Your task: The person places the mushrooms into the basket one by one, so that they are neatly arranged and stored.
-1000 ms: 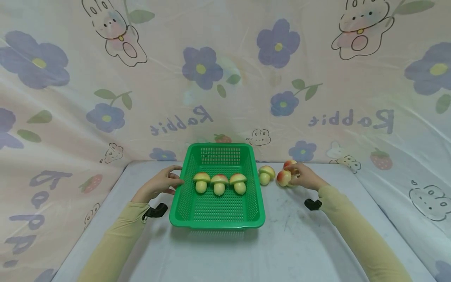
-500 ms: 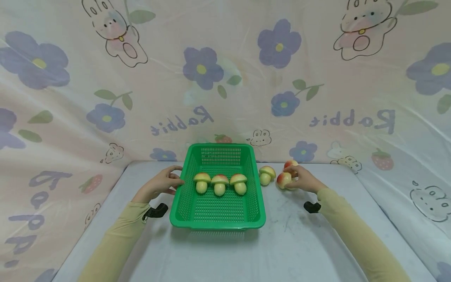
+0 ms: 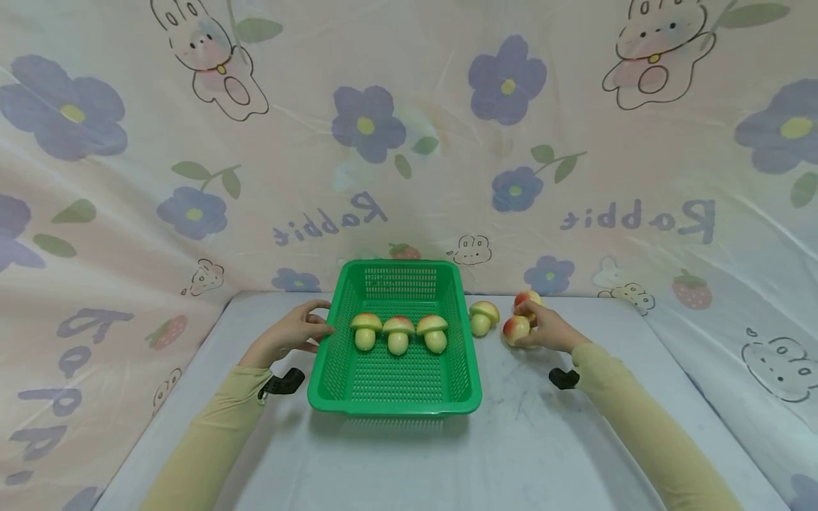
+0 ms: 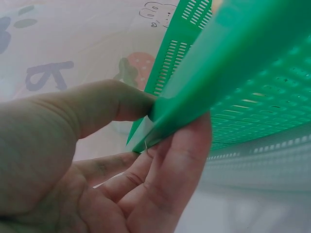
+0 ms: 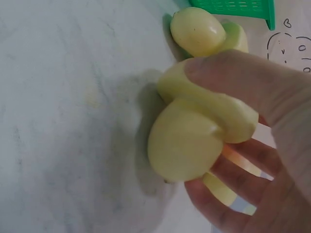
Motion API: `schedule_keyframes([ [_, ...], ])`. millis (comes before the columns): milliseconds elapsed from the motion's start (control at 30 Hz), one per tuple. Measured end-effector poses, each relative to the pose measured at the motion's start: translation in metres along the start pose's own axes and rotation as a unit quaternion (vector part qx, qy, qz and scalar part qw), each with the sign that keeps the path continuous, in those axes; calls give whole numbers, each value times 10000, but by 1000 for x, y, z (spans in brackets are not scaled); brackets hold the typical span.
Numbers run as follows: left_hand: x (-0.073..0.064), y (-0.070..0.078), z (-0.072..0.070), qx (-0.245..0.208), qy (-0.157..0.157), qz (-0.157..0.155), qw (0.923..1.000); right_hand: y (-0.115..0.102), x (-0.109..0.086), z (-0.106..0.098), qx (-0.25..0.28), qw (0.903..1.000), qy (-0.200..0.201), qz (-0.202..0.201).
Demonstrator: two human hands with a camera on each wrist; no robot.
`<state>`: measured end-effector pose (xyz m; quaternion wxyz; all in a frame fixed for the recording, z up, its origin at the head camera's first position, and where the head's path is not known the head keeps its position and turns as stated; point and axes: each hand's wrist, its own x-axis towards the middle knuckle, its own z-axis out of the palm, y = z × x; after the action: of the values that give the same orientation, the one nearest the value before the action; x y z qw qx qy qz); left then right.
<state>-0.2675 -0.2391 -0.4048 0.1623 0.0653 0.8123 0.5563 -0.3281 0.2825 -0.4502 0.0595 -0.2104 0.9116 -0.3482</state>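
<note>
In the head view, my left hand [image 3: 295, 330] is at the left side of a green plastic basket [image 3: 396, 407]. The left wrist view shows its thumb and fingers pinching the basket's rim [image 4: 189, 82]. Inside the basket three toy mushrooms [image 3: 398, 333] with yellow-red caps and pale stems stand in a row. To the right of it, my right hand [image 3: 553, 331] grips another toy mushroom [image 3: 515, 331] close over the table. From the right wrist, the held mushroom's pale stem [image 5: 182, 145] faces the camera, thumb over the cap and fingers beneath.
One loose mushroom [image 3: 483, 317] lies beside the basket's right wall, and a further red-capped one [image 3: 529, 298] sits just behind my right hand. A white table [image 3: 530, 440] carries everything. Behind it hangs a curtain [image 3: 434, 170] printed with flowers and rabbits.
My right hand has shifted slightly toward me with its mushroom, so more of the one behind shows. The left hand and basket stay where they were.
</note>
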Motion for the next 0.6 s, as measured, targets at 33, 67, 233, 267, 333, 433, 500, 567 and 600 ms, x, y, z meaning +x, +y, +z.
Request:
schedule_keyframes([
  [33,0,0,0,-10,-4,0,10000,0,-1,0,-5,10000,-9,-3],
  [67,0,0,0,-17,-11,1,10000,0,-2,0,8,10000,-20,-4],
  [233,-1,0,0,-7,-25,24,10000,-2,-7,-3,16,10000,-65,67],
  [267,-1,0,0,0,-28,32,10000,-3,-9,-4,46,9999,-63,75],
  [333,-1,1,0,14,-27,41,10000,-5,-12,-5,70,9999,-30,67],
  [433,0,0,-1,7,-30,43,10000,-8,-17,-8,99,9999,81,-40],
  [500,-1,0,-1,2,-33,42,10000,-9,-19,-10,97,9998,137,-134],
  [567,-1,0,0,-8,-36,47,10000,-10,-21,-12,91,9995,207,-201],
  [600,-1,1,0,-9,-39,51,10000,-10,-21,-12,92,9994,241,-214],
])
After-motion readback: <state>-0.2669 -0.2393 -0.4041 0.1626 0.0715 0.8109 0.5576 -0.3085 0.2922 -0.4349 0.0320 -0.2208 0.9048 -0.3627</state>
